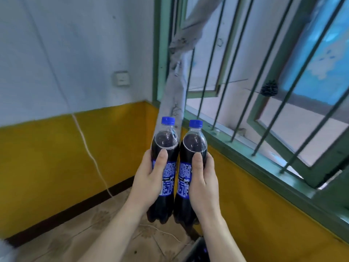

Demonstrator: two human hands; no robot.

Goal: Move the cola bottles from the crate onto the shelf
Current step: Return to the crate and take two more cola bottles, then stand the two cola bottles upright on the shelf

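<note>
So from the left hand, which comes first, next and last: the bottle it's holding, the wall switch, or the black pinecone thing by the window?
From the left hand:
1. The left cola bottle, gripped in that hand, thumb across its front.
2. The wall switch, up on the pale wall, above and a little left.
3. The black pinecone thing, hanging among the window bars, far up on the right.

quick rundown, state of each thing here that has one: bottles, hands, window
left bottle: capped, upright, held in the air
right bottle: capped, upright, held beside it
left hand: grips the left bottle
right hand: grips the right bottle
window: open outward behind bars
</note>
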